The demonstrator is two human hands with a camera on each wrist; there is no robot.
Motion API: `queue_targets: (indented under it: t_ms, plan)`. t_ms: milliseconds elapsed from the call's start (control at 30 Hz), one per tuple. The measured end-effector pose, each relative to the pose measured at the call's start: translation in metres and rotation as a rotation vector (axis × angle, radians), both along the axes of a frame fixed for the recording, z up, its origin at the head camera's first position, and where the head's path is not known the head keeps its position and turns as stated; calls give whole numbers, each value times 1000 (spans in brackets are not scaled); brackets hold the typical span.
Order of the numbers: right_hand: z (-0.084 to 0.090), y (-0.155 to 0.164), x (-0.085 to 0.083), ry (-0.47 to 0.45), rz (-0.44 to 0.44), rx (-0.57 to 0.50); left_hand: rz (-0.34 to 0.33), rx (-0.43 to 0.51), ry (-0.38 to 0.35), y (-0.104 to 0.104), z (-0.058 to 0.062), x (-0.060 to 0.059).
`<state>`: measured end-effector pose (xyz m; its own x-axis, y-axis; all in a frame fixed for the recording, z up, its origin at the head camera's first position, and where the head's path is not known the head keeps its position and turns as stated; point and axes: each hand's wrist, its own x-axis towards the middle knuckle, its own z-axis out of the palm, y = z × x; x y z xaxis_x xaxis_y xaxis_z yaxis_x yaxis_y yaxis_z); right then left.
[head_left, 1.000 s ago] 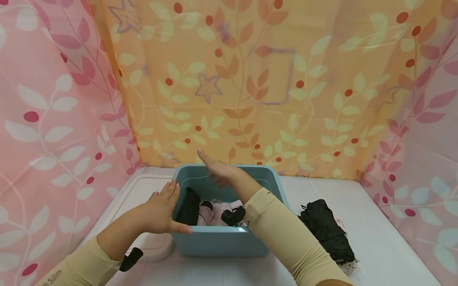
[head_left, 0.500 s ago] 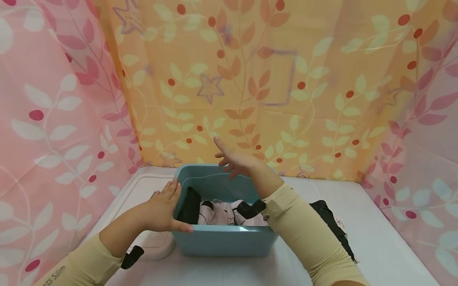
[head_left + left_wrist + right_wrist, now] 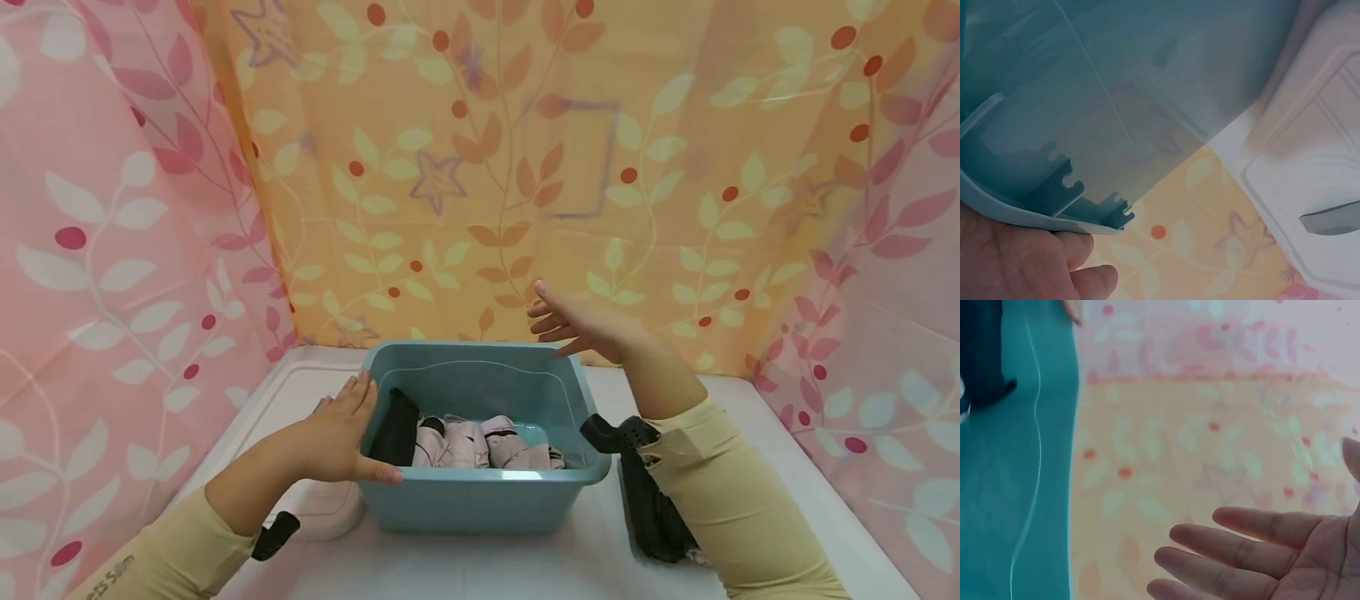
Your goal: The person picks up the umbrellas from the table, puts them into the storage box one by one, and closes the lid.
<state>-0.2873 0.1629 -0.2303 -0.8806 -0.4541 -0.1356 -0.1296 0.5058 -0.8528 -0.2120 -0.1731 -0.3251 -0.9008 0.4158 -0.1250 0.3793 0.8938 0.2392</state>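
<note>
A teal plastic bin (image 3: 480, 500) stands mid-table and holds a black folded piece (image 3: 397, 429) and pale pink rolled garments (image 3: 480, 442). My left hand (image 3: 341, 433) lies flat against the bin's front left corner, fingers straight along the left wall and thumb on the front rim. The left wrist view shows that hand (image 3: 1022, 262) under the bin's rim (image 3: 1035, 215). My right hand (image 3: 581, 329) hovers above the bin's far right corner, fingers spread and holding nothing. In the right wrist view its bare palm (image 3: 1254, 562) faces the curtain beside the bin wall (image 3: 1016, 487).
A black folded cloth (image 3: 652, 508) lies on the table right of the bin, partly hidden by my right forearm. A white lid (image 3: 322, 508) lies at the bin's left, seen close in the left wrist view (image 3: 1310, 175). Leaf-print curtains close in the back and both sides.
My right hand has risen out of the bin and swung to the right, past its far right corner. The left hand and the bin have stayed put.
</note>
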Motion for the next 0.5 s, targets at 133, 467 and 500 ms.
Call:
queue_targets:
  t_ms: [133,467,500]
  plan:
    - [-5,36,5,38,-57,29,-6,5,-5,0,0,-1]
    - [-30,117,20,-5,-159,98,-6,7,-4,-3,-5,-3]
    - [-33,123,22,-13,-169,104,-5,6,-4,-3,-5,-3]
